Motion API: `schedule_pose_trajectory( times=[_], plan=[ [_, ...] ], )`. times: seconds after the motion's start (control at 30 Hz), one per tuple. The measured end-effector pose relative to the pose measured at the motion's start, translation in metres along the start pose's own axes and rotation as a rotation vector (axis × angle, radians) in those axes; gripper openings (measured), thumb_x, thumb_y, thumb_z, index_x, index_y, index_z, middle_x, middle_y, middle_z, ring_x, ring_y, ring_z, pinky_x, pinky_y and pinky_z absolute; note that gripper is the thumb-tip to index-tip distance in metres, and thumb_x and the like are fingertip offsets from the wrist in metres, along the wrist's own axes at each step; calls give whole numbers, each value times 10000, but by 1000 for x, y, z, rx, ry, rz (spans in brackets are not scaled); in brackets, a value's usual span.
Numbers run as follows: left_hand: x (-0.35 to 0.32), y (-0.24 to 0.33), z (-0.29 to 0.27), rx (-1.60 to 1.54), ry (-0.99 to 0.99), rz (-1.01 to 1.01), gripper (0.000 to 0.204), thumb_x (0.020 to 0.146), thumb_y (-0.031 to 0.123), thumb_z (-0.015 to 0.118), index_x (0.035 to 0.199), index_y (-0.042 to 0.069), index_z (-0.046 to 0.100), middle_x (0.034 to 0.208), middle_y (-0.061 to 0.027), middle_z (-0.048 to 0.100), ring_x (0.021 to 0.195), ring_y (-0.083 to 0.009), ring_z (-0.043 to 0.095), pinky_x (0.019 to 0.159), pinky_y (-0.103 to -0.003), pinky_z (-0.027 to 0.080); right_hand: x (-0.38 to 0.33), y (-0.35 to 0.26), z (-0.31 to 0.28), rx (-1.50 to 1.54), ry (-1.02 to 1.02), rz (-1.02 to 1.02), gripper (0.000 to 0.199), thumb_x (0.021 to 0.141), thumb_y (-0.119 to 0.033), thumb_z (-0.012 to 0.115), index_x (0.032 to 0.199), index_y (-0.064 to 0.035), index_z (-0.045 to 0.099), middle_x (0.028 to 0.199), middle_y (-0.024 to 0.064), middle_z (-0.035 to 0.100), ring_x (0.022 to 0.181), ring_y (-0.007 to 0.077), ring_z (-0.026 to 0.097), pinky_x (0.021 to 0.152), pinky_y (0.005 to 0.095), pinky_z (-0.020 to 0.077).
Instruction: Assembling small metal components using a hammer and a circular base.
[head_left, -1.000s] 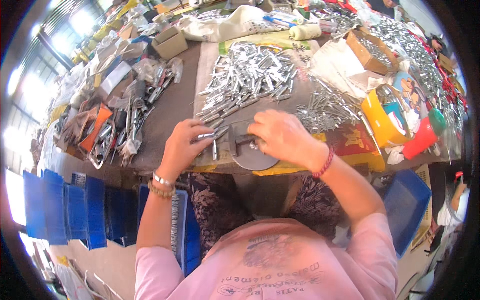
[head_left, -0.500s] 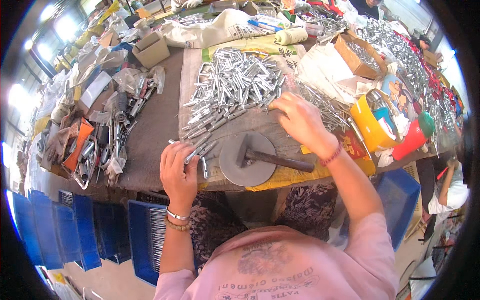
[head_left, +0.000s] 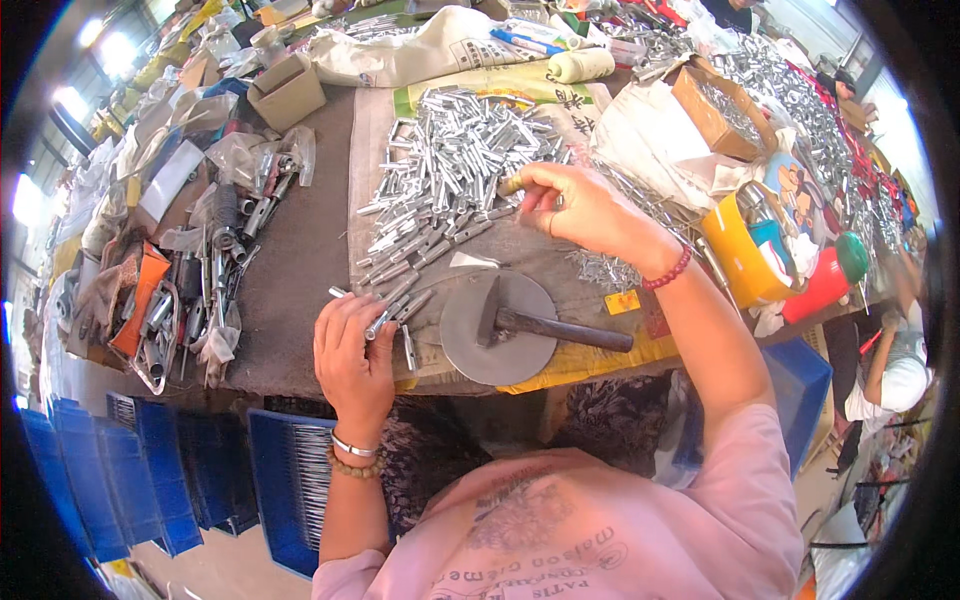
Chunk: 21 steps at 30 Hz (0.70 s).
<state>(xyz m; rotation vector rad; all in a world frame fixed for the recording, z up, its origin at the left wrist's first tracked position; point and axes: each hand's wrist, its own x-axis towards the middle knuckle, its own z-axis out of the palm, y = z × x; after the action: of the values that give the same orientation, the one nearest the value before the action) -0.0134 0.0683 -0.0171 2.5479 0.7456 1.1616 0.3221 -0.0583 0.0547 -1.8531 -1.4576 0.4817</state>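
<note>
Left hand is resting near edge of table, bent fingers gripping few metal tubes. Right hand is hovering beside tube pile, fingertips drawing together; whether they are pinching something, cannot tell. Nearer to person, hammer is lying across round plate.

Bright silver on the metal tubes; flat grey on the round plate; dark brown on the hammer handle; dull brown across the tabletop; pale pink with a darker print on the T-shirt; paler florals over a dark ground on the trousers; deep red on the beaded bracelet; solid blue on the plastic bins; yellow on the open tub.
</note>
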Motion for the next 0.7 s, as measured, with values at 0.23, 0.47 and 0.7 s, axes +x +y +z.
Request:
schedule_pose_trajectory(
  times=[0.23,0.47,0.7],
  plan=[
    [4,4,6,-18,-5,41,232,924,97,828,1147,53,782,1206,-113,784,1250,-381,689,1109,-493,524,-15,59,22,-422,136,-246,242,857,-27,673,1091,-52,728,1038,141,696,1027,378,710,900,480,585],
    [-3,-3,2,2,-26,60,199,958,74,791,1148,19,763,1215,-155,771,1232,-408,678,1127,-515,495,-44,31,37,-444,347,-256,206,883,19,648,1070,-64,635,1009,141,637,1016,390,682,845,517,567],
    [-3,-2,4,17,-25,68,192,1023,116,753,1190,22,750,1230,-141,772,1249,-404,672,1120,-511,497,-115,27,-8,-443,377,-107,137,900,-49,700,1028,-90,727,985,113,669,990,362,708,855,490,589]
  ],
)
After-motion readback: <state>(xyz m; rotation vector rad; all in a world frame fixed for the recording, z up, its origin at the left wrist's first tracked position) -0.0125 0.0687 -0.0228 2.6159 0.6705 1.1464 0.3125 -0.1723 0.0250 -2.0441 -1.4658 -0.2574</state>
